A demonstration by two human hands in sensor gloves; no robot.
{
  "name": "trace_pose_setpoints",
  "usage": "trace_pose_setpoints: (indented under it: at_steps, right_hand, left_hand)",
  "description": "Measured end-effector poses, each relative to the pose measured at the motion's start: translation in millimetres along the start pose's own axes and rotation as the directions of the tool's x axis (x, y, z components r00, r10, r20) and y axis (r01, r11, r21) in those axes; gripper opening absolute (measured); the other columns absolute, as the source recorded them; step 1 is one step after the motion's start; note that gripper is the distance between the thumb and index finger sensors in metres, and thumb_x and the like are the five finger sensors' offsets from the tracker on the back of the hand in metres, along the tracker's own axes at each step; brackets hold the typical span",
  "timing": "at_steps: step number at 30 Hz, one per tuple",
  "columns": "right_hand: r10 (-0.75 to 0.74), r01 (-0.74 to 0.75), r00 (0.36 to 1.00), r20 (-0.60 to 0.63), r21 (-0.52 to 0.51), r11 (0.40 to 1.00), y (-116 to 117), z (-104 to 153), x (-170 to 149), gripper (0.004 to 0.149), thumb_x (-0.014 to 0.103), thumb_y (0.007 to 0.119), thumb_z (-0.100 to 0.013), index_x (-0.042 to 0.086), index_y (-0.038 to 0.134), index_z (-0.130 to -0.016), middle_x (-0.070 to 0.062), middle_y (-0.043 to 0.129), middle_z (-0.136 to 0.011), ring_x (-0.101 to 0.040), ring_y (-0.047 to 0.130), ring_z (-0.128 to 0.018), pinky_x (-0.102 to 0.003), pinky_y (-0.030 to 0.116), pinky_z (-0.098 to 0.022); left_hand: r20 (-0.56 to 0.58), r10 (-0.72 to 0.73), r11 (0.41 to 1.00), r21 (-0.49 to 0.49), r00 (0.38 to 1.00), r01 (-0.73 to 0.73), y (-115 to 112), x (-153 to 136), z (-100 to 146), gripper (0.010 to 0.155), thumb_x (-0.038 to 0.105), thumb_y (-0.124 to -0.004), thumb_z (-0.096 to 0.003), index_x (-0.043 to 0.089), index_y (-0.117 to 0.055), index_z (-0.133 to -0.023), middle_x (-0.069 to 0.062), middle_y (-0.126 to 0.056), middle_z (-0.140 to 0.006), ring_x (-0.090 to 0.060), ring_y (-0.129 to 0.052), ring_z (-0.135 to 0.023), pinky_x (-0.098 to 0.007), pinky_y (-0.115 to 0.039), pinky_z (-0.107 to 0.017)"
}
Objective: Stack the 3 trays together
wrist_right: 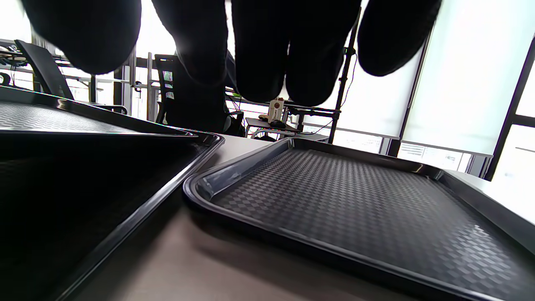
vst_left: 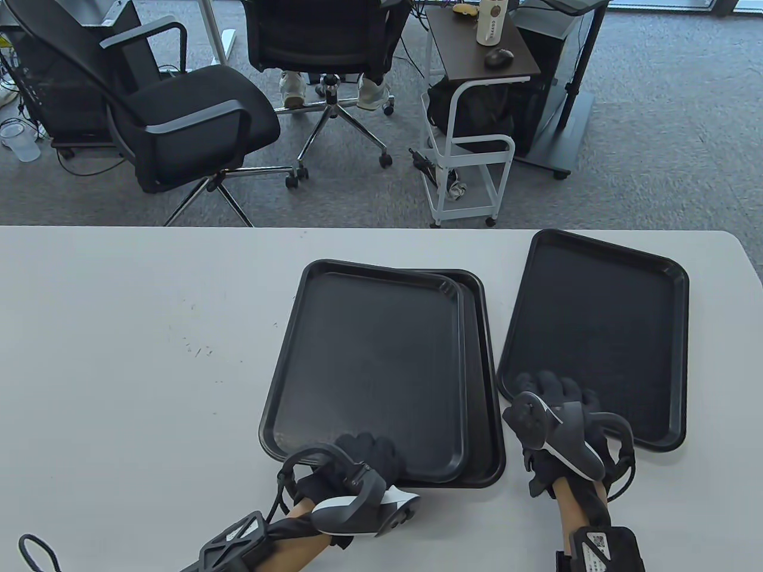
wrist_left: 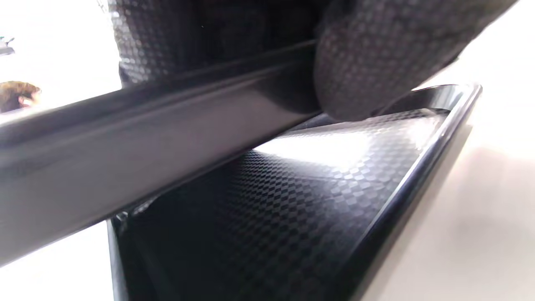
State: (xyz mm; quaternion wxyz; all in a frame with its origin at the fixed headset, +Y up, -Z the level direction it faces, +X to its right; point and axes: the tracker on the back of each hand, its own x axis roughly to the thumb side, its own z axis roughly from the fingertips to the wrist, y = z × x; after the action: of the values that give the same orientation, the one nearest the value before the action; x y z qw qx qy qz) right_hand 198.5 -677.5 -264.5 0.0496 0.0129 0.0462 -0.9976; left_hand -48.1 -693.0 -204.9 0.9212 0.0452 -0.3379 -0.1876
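left hand (vst_left: 365, 462) gripping top tray (vst_left: 369, 363)

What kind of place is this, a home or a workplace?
Most likely an office: swivel chairs on grey carpet, and a small rolling desk with a computer mouse.

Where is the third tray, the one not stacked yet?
In the table view the single tray lies flat on the table's right, beside the two-tray stack, under the right hand.

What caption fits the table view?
Left hand grips the top tray over the bottom tray; right hand hovers above the third tray.
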Motion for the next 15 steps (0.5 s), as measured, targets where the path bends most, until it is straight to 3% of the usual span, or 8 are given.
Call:
trace_pose_setpoints:
  at_steps: [5, 8, 15]
  right_hand:
    - [-0.016, 0.016, 1.0, -0.006, -0.004, 1.0, -1, 0, -2, 0.062, 0.061, 0.074, -0.04, 0.035, 0.068, -0.096, -0.005, 0.08, -0.106, -0.036, 0.083, -0.093, -0.06, 0.068, -0.064]
    - [-0.021, 0.021, 1.0, -0.012, 0.002, 1.0, 0, 0, -5, 0.062, 0.061, 0.074, -0.04, 0.035, 0.068, -0.096, -0.005, 0.08, -0.106, -0.036, 0.083, -0.093, -0.06, 0.068, -0.064]
    - [-0.018, 0.019, 1.0, -0.019, 0.019, 1.0, 4, -1, -7, 0.062, 0.061, 0.074, -0.04, 0.035, 0.068, -0.096, -0.005, 0.08, -0.106, -0.036, 0.084, -0.092, -0.06, 0.068, -0.064]
  left_hand:
    - [-0.062, -0.008, 0.983, 0.184, 0.998, 0.019, 16, 14, -3, 0.051, 0.034, -0.095, -0.0374, 0.039, -0.086, -0.088, 0.01, -0.098, -0.084, -0.017, -0.109, -0.059, -0.038, -0.097, -0.042]
    - [-0.045, 0.061, 0.975, 0.216, 0.997, -0.05, 10, 18, -2, 0.051, 0.035, -0.095, -0.0376, 0.039, -0.085, -0.087, 0.01, -0.098, -0.084, -0.016, -0.11, -0.059, -0.038, -0.097, -0.041]
    - [-0.015, 0.05, 0.995, 0.086, 0.999, -0.048, -16, 18, -11, 0.053, 0.043, -0.097, -0.037, 0.04, -0.086, -0.088, 0.011, -0.099, -0.083, -0.016, -0.112, -0.059, -0.035, -0.097, -0.041]
